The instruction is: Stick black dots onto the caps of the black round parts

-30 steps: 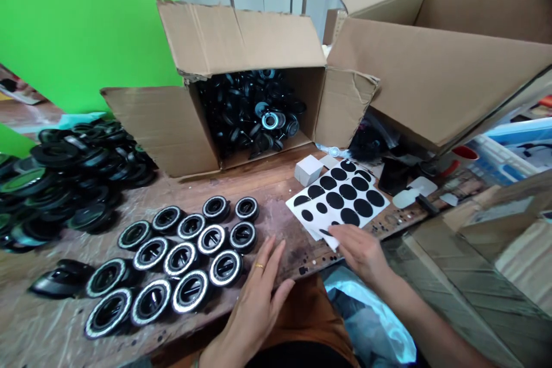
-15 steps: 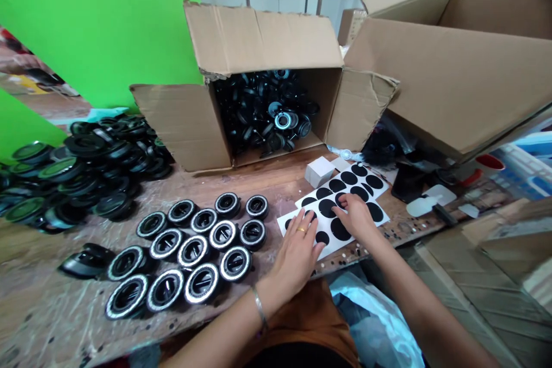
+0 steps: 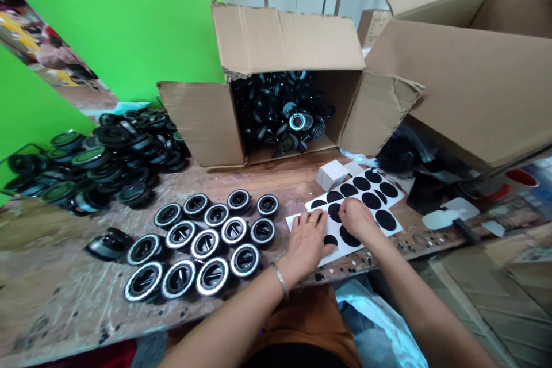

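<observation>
A white sheet [image 3: 393, 219] with round black stickers lies near the table's front edge, overlapping a second such sheet behind it. My left hand [image 3: 307, 241], with a ring and a bracelet, rests on the sheet's left part, fingers spread and holding nothing. My right hand [image 3: 357, 219] is closed, its fingertips down at a black sticker near the sheet's middle; what they pinch is hidden. Left of my hands stand several round black parts [image 3: 205, 244] with silvery rings, in loose rows. One black part [image 3: 108, 244] lies tipped to their left.
An open cardboard box [image 3: 288, 40] full of black parts lies behind. Dark parts are heaped at the left [image 3: 107, 164]. A small white box [image 3: 331, 175] sits behind the sheets. A larger carton [image 3: 466, 80], a red cup [image 3: 520, 178] and a dark phone-like object are at the right.
The view has shifted, so the table things appear farther right. My right hand has curled its fingers and moved toward my left hand. My left hand still lies on the sheet.
</observation>
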A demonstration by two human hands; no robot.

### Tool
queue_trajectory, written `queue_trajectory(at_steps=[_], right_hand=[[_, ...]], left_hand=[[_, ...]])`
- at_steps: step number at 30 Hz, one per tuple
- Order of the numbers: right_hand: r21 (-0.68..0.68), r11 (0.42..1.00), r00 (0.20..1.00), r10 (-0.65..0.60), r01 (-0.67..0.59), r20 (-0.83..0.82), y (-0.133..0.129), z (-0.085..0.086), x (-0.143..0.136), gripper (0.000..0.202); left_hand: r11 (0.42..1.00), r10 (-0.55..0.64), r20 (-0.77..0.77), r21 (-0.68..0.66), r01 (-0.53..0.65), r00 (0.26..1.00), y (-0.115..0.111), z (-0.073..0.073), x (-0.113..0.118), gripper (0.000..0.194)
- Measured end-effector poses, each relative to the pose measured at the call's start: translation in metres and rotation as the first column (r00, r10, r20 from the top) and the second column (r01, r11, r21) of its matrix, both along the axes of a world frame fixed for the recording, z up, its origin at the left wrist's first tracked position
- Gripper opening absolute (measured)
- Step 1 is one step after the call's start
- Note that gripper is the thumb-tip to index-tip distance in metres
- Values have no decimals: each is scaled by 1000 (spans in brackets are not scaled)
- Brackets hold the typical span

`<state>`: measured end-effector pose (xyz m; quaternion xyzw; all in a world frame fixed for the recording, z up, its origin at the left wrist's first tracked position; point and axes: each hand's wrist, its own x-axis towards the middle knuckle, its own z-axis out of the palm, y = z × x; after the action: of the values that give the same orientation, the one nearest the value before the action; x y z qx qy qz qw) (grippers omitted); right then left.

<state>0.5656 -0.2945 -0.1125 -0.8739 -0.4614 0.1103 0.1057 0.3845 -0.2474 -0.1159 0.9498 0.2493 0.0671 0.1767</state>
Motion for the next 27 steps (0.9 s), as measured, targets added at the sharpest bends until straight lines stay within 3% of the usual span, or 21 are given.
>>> queue_trajectory(at_steps=[4,10,13,15,18,21,24,27], right_hand=[[24,1000,999,-14,12,46,-5,-3,-2,21],[18,1000,999,21,-21,49,1,-4,15,12],[57,996,994,64,-70,92,-1,-2,3,2],[85,988,985,115,-127,129,-10,-1,-12,8],[150,948,954,259,-281,148,-33,4,-32,15],[317,873,927,365,-371,81,-56,8,-33,14],[440,876,979,200,-197,39,-60,6,-18,8],[421,903,994,55,-91,97,-45,-4,-1,18]], left_hand=[[1000,6,22,10,-6,1000,0,-1,0,78],[999,39,7,18,-39,999,0,-4,3,83],[999,42,5,15,-42,999,1,-3,5,83],[999,43,-2,9,-43,999,1,-3,5,85],[999,48,-6,9,-48,999,0,-3,5,85],[998,53,0,16,-53,999,-2,-4,5,84],[999,53,10,13,-53,999,-2,-4,5,85],[998,55,-2,-1,-55,998,-1,-2,5,84]])
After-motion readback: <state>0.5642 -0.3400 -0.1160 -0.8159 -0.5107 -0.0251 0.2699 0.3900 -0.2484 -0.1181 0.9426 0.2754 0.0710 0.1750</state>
